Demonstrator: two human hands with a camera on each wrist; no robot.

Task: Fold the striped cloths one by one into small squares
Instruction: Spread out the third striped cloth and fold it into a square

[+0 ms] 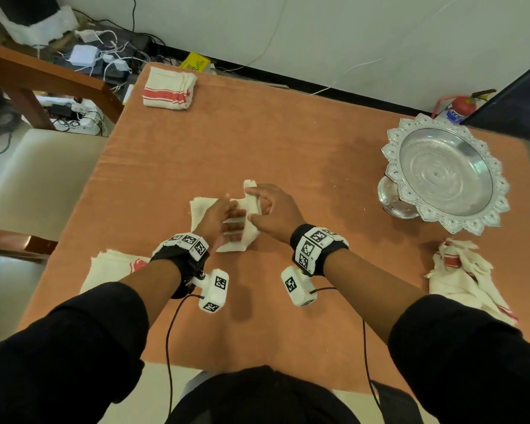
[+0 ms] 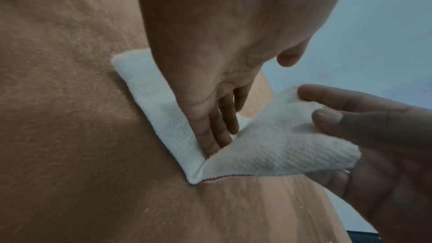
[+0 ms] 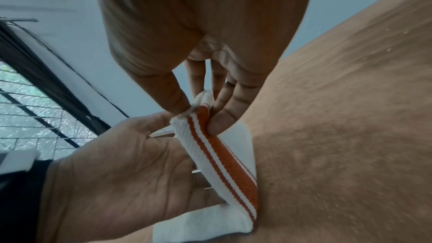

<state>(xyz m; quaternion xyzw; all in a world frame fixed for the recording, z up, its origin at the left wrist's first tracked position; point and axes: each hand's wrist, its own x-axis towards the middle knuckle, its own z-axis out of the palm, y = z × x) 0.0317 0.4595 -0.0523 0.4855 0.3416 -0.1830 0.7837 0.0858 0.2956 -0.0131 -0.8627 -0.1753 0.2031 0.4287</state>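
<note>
A white cloth with an orange-red stripe (image 1: 203,208) lies partly folded at the middle of the orange table (image 1: 288,133). My left hand (image 1: 234,228) presses straight fingers (image 2: 211,136) flat on the cloth (image 2: 158,106), right at the crease. My right hand (image 1: 253,203) pinches the cloth's right end between thumb and fingers (image 3: 219,123). That end is raised off the table as a standing flap (image 2: 280,145). The stripe (image 3: 224,165) shows on the flap's underside in the right wrist view, with the left hand's palm (image 3: 117,173) beside it.
A folded striped stack (image 1: 169,88) sits at the far left corner. Another folded cloth (image 1: 114,267) lies at the near left. A heap of unfolded cloths (image 1: 459,276) is at the right, below a silver pedestal tray (image 1: 447,175). A chair (image 1: 37,179) stands left.
</note>
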